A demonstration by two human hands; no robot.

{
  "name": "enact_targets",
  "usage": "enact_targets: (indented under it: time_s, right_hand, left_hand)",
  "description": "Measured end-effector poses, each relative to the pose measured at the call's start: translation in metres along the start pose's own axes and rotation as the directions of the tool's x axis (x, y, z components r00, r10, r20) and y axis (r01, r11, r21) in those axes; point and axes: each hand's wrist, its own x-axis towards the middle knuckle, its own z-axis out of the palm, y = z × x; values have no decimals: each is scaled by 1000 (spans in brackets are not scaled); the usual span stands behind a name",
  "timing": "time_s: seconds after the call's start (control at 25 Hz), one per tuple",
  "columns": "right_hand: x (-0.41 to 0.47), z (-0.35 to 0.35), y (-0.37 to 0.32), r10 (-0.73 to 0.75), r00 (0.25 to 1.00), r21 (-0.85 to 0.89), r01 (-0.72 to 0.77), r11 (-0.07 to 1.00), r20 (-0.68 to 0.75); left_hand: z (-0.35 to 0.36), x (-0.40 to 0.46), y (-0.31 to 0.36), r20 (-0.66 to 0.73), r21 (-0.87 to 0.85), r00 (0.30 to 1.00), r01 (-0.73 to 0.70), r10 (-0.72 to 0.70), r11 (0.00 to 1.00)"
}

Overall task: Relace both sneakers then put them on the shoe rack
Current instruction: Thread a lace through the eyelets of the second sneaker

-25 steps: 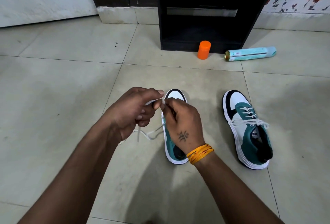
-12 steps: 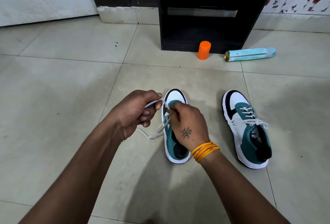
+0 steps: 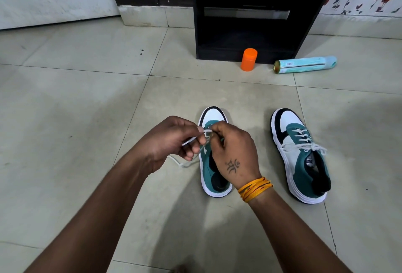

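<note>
Both hands have come closer over the left sneaker (image 3: 214, 170): left hand (image 3: 174, 140) and right hand (image 3: 232, 148) pinch the lace (image 3: 191, 140) between fingertips, so lacing continues

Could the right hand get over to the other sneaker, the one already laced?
Probably yes: the right hand is busy pinching the lace, but only bare floor separates it from the laced sneaker.

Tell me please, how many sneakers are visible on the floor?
2. One sneaker lies under the hands, partly hidden, its lace pinched by both hands. The other sneaker lies to its right, already laced. No others show.
</note>
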Motion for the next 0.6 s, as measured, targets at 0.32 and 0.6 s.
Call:
enact_targets:
  time_s: [0.32, 0.6]
  right_hand:
    - [-7, 10, 6, 51, 998, 9, -52, 999, 23]
    - [-10, 1, -2, 18, 998, 191, -8, 982, -54]
  left_hand:
    - [-5, 2, -2, -85, -107, 990, -119, 110, 987]
    - [-6, 9, -14, -98, -138, 994, -57, 43, 989]
